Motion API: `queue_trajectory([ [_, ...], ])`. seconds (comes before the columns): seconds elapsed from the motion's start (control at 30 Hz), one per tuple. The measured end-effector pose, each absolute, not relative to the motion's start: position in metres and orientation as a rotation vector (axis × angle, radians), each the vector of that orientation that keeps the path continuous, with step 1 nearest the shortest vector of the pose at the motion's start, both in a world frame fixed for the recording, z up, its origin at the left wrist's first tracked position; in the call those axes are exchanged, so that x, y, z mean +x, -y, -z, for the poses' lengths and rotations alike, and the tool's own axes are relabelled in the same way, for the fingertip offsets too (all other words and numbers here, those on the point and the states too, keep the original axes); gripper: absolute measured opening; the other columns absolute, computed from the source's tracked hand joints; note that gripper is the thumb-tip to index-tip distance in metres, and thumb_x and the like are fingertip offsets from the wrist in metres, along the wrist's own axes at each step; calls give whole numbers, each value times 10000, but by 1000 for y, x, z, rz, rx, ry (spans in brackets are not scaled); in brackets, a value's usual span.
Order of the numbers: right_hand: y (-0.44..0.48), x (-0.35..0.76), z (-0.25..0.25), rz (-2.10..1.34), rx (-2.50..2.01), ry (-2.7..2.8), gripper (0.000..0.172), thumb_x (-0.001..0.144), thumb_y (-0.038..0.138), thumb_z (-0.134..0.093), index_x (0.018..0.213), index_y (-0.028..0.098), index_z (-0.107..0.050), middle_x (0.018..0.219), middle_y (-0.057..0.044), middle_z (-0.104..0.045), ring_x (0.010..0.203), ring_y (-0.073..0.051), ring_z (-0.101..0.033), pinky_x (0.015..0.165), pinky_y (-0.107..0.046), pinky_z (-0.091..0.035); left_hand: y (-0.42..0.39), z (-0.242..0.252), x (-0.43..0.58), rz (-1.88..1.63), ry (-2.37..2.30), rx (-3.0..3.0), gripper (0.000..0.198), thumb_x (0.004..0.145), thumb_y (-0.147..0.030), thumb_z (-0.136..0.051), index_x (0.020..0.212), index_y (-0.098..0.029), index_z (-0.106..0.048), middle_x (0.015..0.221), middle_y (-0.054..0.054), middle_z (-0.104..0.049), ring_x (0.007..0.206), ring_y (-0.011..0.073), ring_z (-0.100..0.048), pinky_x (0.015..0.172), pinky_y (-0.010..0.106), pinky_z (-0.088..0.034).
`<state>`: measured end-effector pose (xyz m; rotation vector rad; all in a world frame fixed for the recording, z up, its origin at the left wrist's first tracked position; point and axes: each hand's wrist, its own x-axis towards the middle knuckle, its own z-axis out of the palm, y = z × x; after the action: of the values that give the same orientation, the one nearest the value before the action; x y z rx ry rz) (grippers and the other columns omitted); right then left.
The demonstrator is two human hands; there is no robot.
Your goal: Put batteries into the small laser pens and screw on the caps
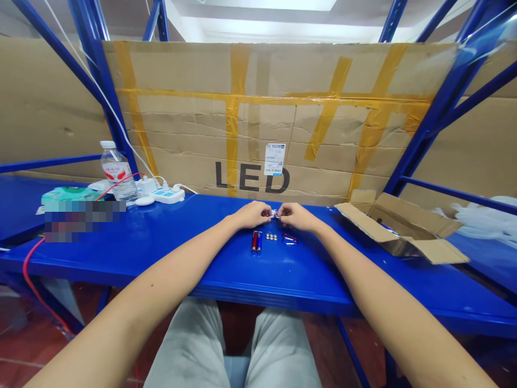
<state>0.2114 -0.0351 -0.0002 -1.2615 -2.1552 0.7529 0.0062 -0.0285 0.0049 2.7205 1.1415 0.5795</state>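
Observation:
My left hand (255, 214) and my right hand (298, 216) rest near the back of the blue table, fingertips facing each other. Between them are small shiny metal parts (274, 214), partly covered by the fingers. Both hands are closed in a pinch around this spot; what exactly each one grips is too small to make out. Just in front lie a red metal tube (254, 242) and a blue metal tube (259, 242), side by side. To their right sit several button cells (271, 237) in rows, then red and blue carabiners (290, 240).
An opened cardboard box (398, 223) stands at the right. On the left are a water bottle (118, 172), a white power strip (169, 194) with cables, and a green packet (70, 195). A large cardboard sheet (186, 134) and blue rack posts (434, 126) close off the back.

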Motion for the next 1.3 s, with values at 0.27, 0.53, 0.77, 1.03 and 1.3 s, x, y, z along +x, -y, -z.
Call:
queue_trajectory([
  [0.27, 32, 207, 4, -952, -1118, 1954, 345, 783, 318, -660, 1053, 166, -506, 569, 64, -510, 487, -116, -508, 473, -232, -403, 37, -7, 11, -744, -1040, 2749, 212, 919, -190, -423, 1040, -155, -594, 1039, 94, -680, 960, 203, -618, 822, 293, -448],
  [0.53, 28, 206, 9, -569, -1120, 2162, 153, 772, 234, -600, 887, 145, -646, 649, 16, -571, 585, -122, -497, 580, -256, -392, 38, -10, 11, -558, -1138, 2834, 250, 962, -341, -401, 988, -186, -595, 997, 80, -693, 900, 220, -631, 740, 300, -439],
  [0.77, 30, 211, 3, -367, -1334, 2312, 81, 776, 213, -595, 803, 160, -649, 732, -27, -655, 678, -157, -552, 620, -258, -381, 32, -7, 5, -357, -1208, 2887, 220, 897, -282, -483, 953, -183, -671, 927, 77, -697, 813, 211, -621, 655, 277, -396],
  [1.03, 38, 212, -4, -436, -1429, 2351, 55, 778, 217, -618, 759, 165, -619, 709, -19, -639, 670, -154, -551, 607, -254, -381, 21, -9, 8, -189, -959, 3111, 199, 842, -150, -542, 854, -162, -741, 903, 105, -657, 868, 210, -589, 732, 284, -391],
  [1.3, 37, 213, -1, -693, -1384, 2188, 53, 821, 135, -553, 810, 180, -529, 690, -24, -650, 575, -129, -574, 526, -227, -411, 23, -9, -5, -298, -1265, 2826, 199, 836, -194, -516, 980, -161, -649, 939, 90, -680, 823, 202, -599, 666, 267, -387],
])
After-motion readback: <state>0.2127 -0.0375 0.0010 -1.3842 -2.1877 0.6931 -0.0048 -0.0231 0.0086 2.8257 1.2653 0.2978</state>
